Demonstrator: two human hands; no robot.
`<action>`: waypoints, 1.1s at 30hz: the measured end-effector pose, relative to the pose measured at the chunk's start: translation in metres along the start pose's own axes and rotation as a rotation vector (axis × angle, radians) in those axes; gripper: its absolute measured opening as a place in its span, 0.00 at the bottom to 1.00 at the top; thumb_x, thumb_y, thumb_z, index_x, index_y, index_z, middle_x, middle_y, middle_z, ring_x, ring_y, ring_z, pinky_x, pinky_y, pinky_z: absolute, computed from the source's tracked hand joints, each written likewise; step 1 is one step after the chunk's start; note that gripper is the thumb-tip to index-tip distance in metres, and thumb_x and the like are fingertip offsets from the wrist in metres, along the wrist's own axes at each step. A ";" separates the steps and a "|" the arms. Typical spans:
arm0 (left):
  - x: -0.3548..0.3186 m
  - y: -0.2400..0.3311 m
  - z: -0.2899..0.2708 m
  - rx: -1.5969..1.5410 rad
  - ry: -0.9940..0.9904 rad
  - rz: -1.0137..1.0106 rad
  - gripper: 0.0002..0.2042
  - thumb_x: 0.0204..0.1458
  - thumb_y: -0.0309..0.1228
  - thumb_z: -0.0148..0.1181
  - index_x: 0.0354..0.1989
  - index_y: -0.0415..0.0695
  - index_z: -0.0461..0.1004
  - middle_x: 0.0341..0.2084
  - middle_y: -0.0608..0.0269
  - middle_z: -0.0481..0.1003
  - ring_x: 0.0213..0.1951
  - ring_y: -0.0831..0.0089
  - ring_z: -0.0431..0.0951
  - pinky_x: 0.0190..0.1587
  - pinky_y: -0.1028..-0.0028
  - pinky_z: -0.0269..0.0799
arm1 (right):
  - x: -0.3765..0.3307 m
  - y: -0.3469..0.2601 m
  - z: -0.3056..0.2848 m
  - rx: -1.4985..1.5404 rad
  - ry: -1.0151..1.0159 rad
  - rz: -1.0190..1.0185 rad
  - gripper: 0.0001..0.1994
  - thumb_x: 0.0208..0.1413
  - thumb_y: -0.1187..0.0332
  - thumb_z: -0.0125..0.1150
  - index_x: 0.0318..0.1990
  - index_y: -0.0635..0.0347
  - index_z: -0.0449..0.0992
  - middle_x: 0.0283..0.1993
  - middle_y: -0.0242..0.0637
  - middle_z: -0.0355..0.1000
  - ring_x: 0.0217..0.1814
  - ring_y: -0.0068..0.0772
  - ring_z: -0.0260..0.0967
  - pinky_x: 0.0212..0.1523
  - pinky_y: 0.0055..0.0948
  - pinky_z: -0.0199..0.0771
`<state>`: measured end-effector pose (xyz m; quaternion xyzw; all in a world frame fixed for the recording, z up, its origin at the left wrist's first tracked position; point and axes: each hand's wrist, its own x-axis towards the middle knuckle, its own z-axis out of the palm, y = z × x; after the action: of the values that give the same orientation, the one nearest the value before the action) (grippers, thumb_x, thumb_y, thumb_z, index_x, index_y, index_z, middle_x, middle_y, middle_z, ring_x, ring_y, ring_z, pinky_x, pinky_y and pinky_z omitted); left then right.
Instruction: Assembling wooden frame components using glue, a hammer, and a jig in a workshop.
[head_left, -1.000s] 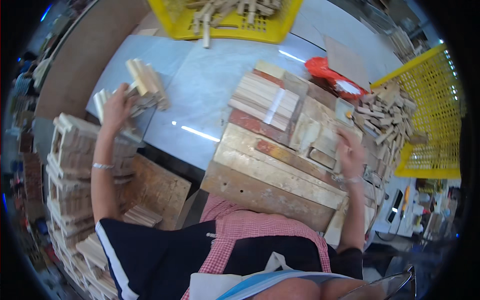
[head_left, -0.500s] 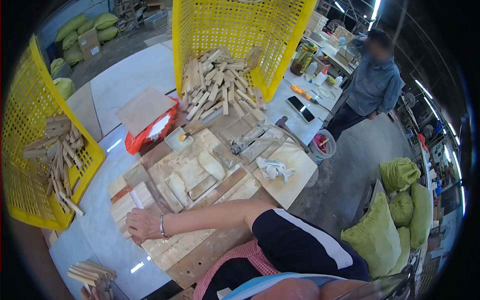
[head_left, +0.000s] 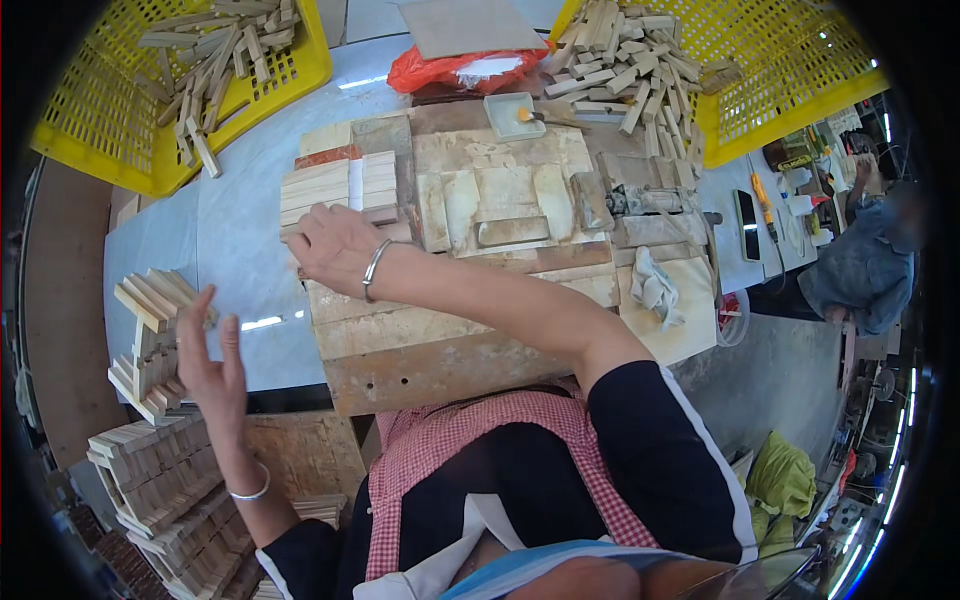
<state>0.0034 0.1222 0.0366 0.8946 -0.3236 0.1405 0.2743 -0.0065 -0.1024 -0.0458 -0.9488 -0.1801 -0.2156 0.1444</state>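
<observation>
- While the right hand (head_left: 335, 248) seemingly aligns wooden strips (head_left: 316, 188) on the board (head_left: 470, 370), its grip cannot be told.
- Left hand (head_left: 215, 375), fingers apart, is beside stacked sticks (head_left: 155, 295); gripping any calls for closing.

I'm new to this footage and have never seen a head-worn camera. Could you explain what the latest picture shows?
There's no robot here, just a person's two bare hands. The view comes from the left of two fisheye cameras worn on their head, looking down, so straight edges bend toward the rim. The left hand is open beside stacked wooden strips; whether it touches them is unclear. The right hand is at a row of flat strips on a worn work board; I can't tell whether it grips them. The board lies on a pale table. Toward the far side are a red plastic bag, a small dish and two yellow baskets with wooden pieces.
</observation>
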 end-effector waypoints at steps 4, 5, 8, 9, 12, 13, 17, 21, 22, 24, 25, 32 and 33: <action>-0.012 0.020 0.022 -0.099 -0.062 -0.068 0.15 0.57 0.32 0.56 0.50 0.38 0.70 0.45 0.52 0.73 0.47 0.59 0.73 0.50 0.67 0.66 | 0.002 0.055 -0.098 0.414 0.057 0.513 0.18 0.50 0.64 0.60 0.50 0.49 0.70 0.27 0.40 0.70 0.32 0.38 0.70 0.36 0.39 0.73; -0.009 0.026 0.029 -0.139 -0.105 -0.033 0.15 0.56 0.32 0.56 0.50 0.38 0.70 0.44 0.51 0.73 0.47 0.58 0.73 0.50 0.67 0.67 | -0.010 0.087 -0.109 0.428 0.059 0.591 0.21 0.49 0.64 0.62 0.52 0.49 0.69 0.25 0.38 0.71 0.29 0.32 0.71 0.32 0.35 0.73; 0.003 0.037 0.058 -0.239 -0.172 0.000 0.15 0.54 0.29 0.58 0.49 0.39 0.70 0.43 0.51 0.73 0.45 0.57 0.73 0.48 0.66 0.68 | -0.049 0.151 -0.096 0.508 -0.079 0.759 0.24 0.49 0.67 0.65 0.55 0.52 0.69 0.25 0.34 0.72 0.23 0.21 0.71 0.22 0.24 0.73; 0.007 0.039 0.067 -0.274 -0.169 0.044 0.15 0.53 0.28 0.59 0.49 0.39 0.71 0.43 0.51 0.73 0.45 0.57 0.73 0.48 0.66 0.68 | -0.052 0.160 -0.086 0.510 -0.089 0.756 0.24 0.49 0.67 0.65 0.55 0.52 0.69 0.25 0.34 0.72 0.23 0.21 0.71 0.22 0.24 0.73; 0.016 0.046 0.088 -0.316 -0.159 0.113 0.15 0.51 0.26 0.60 0.48 0.39 0.71 0.42 0.52 0.73 0.44 0.57 0.73 0.46 0.64 0.69 | -0.056 0.169 -0.067 0.799 -0.069 1.015 0.24 0.48 0.70 0.66 0.55 0.58 0.70 0.26 0.31 0.72 0.20 0.21 0.70 0.21 0.21 0.73; 0.021 0.048 0.092 -0.310 -0.158 0.148 0.15 0.50 0.25 0.60 0.48 0.39 0.71 0.42 0.52 0.73 0.44 0.57 0.73 0.47 0.64 0.68 | -0.052 0.168 -0.064 0.735 -0.092 1.032 0.22 0.47 0.70 0.67 0.52 0.59 0.72 0.27 0.33 0.74 0.21 0.24 0.73 0.20 0.22 0.74; 0.031 0.066 0.109 -0.300 -0.168 0.218 0.15 0.49 0.23 0.59 0.46 0.37 0.71 0.42 0.52 0.73 0.45 0.57 0.72 0.48 0.64 0.67 | -0.059 0.159 -0.070 0.623 -0.072 1.020 0.20 0.44 0.67 0.68 0.46 0.62 0.75 0.30 0.39 0.76 0.22 0.29 0.75 0.23 0.27 0.75; 0.036 0.098 0.135 -0.251 -0.165 0.377 0.15 0.49 0.23 0.57 0.47 0.38 0.71 0.44 0.54 0.72 0.49 0.58 0.71 0.49 0.61 0.66 | -0.082 0.150 -0.054 0.515 -0.134 0.938 0.19 0.44 0.67 0.68 0.45 0.63 0.74 0.30 0.40 0.74 0.25 0.31 0.74 0.26 0.30 0.76; 0.033 0.105 0.144 -0.280 -0.155 0.412 0.15 0.49 0.23 0.57 0.47 0.38 0.71 0.44 0.54 0.72 0.49 0.58 0.71 0.49 0.61 0.66 | -0.076 0.140 -0.055 0.490 -0.164 0.943 0.21 0.46 0.71 0.66 0.50 0.65 0.71 0.29 0.35 0.73 0.23 0.24 0.73 0.20 0.26 0.76; 0.031 0.114 0.163 -0.224 -0.203 0.410 0.17 0.51 0.23 0.55 0.51 0.39 0.69 0.48 0.51 0.71 0.52 0.54 0.70 0.54 0.61 0.65 | -0.074 0.139 -0.045 0.412 -0.141 0.871 0.21 0.43 0.66 0.68 0.46 0.64 0.73 0.28 0.41 0.74 0.26 0.32 0.74 0.27 0.32 0.77; 0.033 0.120 0.171 -0.211 -0.213 0.430 0.16 0.52 0.25 0.54 0.51 0.37 0.69 0.49 0.50 0.71 0.54 0.54 0.69 0.56 0.61 0.64 | -0.074 0.139 -0.044 0.364 -0.135 0.848 0.21 0.42 0.65 0.68 0.45 0.64 0.74 0.28 0.41 0.74 0.26 0.35 0.74 0.29 0.33 0.76; 0.037 0.138 0.192 -0.081 -0.135 0.530 0.14 0.50 0.26 0.57 0.46 0.34 0.72 0.46 0.50 0.73 0.50 0.56 0.71 0.56 0.58 0.62 | -0.103 0.178 -0.087 0.373 0.026 0.877 0.17 0.45 0.61 0.66 0.43 0.58 0.77 0.27 0.39 0.76 0.30 0.32 0.75 0.33 0.31 0.74; 0.039 0.142 0.188 -0.064 -0.130 0.516 0.14 0.50 0.25 0.56 0.45 0.35 0.72 0.45 0.51 0.74 0.49 0.57 0.71 0.57 0.57 0.61 | -0.121 0.205 -0.109 0.394 0.142 0.953 0.16 0.46 0.62 0.65 0.43 0.57 0.77 0.27 0.38 0.76 0.31 0.29 0.75 0.33 0.30 0.74</action>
<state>-0.0468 -0.0982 -0.0424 0.7804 -0.5623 0.1377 0.2361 -0.0650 -0.3574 -0.0473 -0.8634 0.2448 -0.1516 0.4143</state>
